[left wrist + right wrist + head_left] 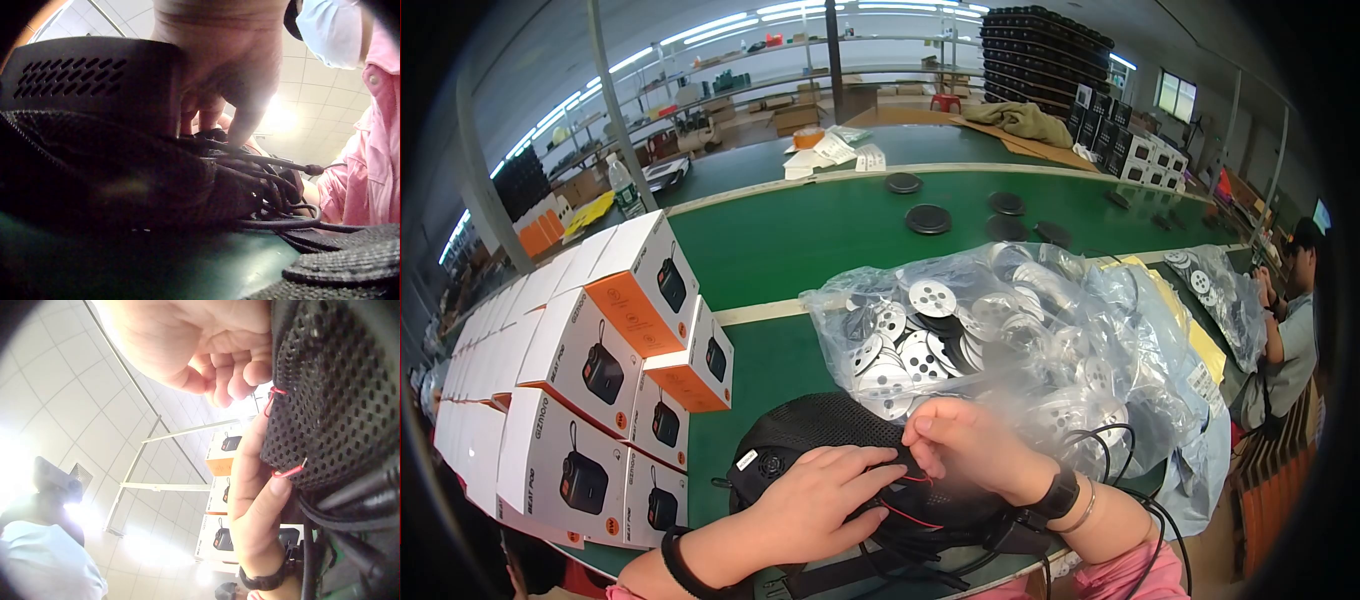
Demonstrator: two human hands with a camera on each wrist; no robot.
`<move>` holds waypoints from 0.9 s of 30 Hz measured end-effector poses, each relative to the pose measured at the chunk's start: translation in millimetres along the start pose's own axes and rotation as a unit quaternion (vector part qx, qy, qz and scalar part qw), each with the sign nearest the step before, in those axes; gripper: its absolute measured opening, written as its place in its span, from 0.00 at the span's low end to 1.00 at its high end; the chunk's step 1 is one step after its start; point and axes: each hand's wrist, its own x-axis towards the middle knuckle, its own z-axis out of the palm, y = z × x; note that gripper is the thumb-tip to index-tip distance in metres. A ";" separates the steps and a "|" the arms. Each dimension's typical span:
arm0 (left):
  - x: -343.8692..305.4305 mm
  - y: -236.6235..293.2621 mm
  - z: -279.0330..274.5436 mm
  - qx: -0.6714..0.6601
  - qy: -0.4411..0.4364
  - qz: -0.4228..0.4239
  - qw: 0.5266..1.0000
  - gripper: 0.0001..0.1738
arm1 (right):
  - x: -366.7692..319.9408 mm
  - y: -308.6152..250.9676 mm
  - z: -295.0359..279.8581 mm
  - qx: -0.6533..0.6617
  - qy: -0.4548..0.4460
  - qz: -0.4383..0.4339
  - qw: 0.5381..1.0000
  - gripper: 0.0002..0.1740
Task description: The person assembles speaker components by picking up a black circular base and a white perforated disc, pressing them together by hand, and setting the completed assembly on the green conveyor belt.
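A black mesh bag (820,425) lies at the table's near edge. My left hand (825,500) holds its mesh (337,394), the thumb beside a thin red wire (289,472) that passes through it. Just above the mesh, my right hand (980,450) has its fingers curled; whether something thin is between the fingertips cannot be seen. A second bit of red wire (275,394) shows close to these fingertips in the right wrist view. Black cables (275,178) run beside the bag, and a slotted black box (87,75) stands by my left hand (231,56).
White and orange speaker boxes (570,470) are stacked at left. Clear plastic bags (1040,340) of round perforated discs fill the right side. Black round parts (927,219) lie on the green surface behind. Another person (1295,330) sits at the far right.
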 end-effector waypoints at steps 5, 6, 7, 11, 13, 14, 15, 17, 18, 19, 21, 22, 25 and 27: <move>-0.5 -0.6 0.3 -0.005 0.002 0.001 1.000 0.22 | 0.2 0.8 -0.4 -0.006 -0.003 0.003 1.000 0.11; -0.8 -0.5 0.4 -0.008 0.005 0.001 1.000 0.22 | -1.0 -1.7 1.2 -0.011 0.005 0.002 1.000 0.11; -1.2 -0.8 0.8 -0.006 0.009 -0.009 1.000 0.22 | -2.1 -4.8 3.3 -0.016 0.012 0.002 1.000 0.10; -2.6 -4.0 3.4 0.010 0.008 -0.012 1.000 0.23 | -4.5 -9.5 9.9 -0.017 0.036 -0.014 0.999 0.10; -3.8 -4.8 4.9 -0.018 0.010 0.008 1.000 0.23 | -5.2 -6.6 10.1 -0.007 0.024 -0.022 0.999 0.10; -5.2 -6.6 7.7 -0.013 0.027 0.017 0.999 0.23 | -3.3 -6.5 10.9 0.005 0.031 -0.034 0.999 0.10; -4.7 -3.6 5.6 -0.045 0.033 0.008 0.998 0.22 | -3.0 -7.0 12.4 0.003 0.037 -0.034 0.999 0.10; -0.4 6.3 -1.6 -0.066 0.080 0.029 0.994 0.21 | -3.1 -4.2 11.7 0.010 0.045 -0.035 0.998 0.09; -0.1 12.5 -5.7 -0.070 0.112 0.052 0.990 0.20 | -3.7 -2.3 11.5 0.001 0.060 -0.043 0.997 0.09; -1.0 19.8 -10.4 -0.074 0.142 0.077 0.984 0.19 | -3.7 -0.3 11.4 -0.007 0.078 -0.051 0.996 0.09; -4.1 38.8 -24.8 -0.181 0.247 0.159 0.939 0.15 | -3.2 2.8 8.8 0.001 0.090 -0.041 0.995 0.10; -2.8 47.2 -37.6 -0.235 0.286 0.242 0.897 0.11 | -2.2 5.0 5.7 -0.015 0.085 -0.047 0.995 0.11; 18.2 70.3 -48.4 -0.329 0.456 0.482 0.672 0.07 | 2.2 13.1 -1.4 -0.029 0.063 -0.082 0.994 0.13; 7.3 74.9 -54.9 -0.335 0.437 0.493 0.673 0.07 | -7.2 -8.9 11.9 -0.074 0.028 -0.039 0.996 0.12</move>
